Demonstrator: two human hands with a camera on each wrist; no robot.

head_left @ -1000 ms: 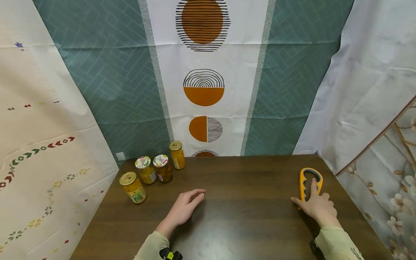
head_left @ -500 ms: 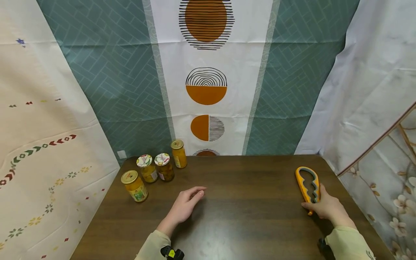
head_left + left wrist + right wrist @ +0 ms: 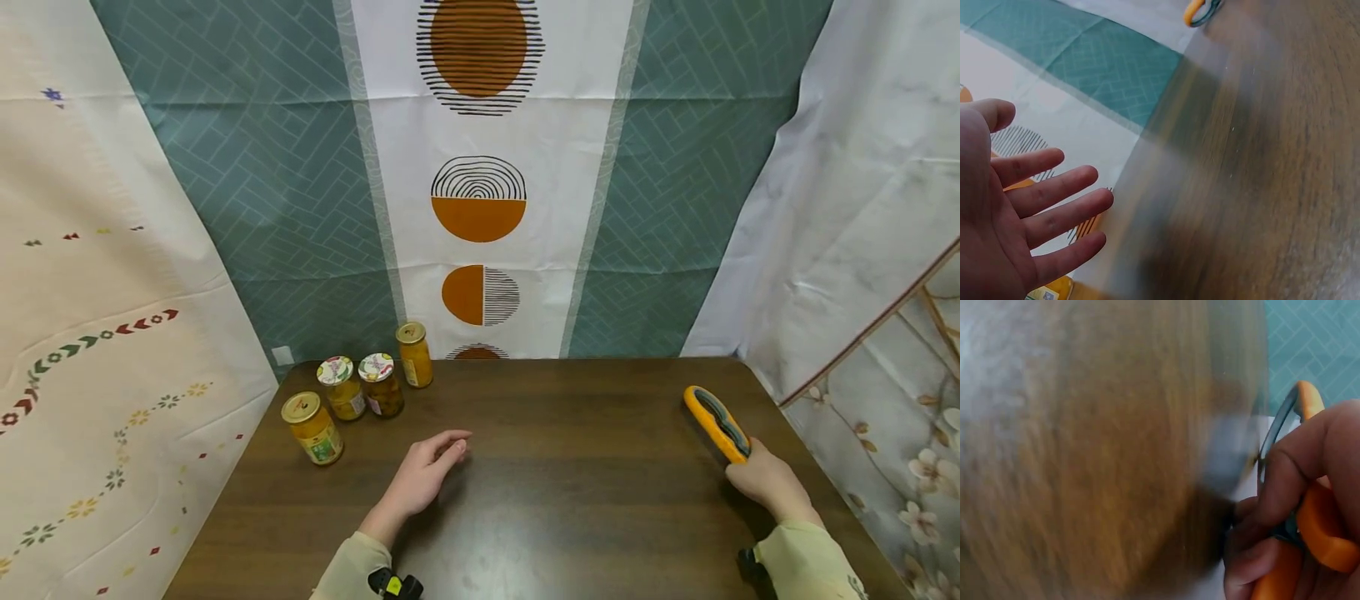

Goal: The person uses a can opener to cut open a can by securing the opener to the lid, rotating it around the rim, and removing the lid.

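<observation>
- Opener (image 3: 712,425), at bench (image 3: 555,467) 2 o'clock, turned edge-up since last frame; I judge it secured for lifting.
- Right hand (image 3: 772,482) grasping it.
- Left hand (image 3: 422,477), 9 o'clock, released.

Orange tool (image 3: 1192,12) partly outside left-wrist view.

Dark wood-grain table (image 3: 555,433); at far left, front gold-lidded jar (image 3: 312,429), two patterned-lid jars (image 3: 381,386) set side by side, rear gold-lidded jar (image 3: 416,360) placed farther back.
</observation>
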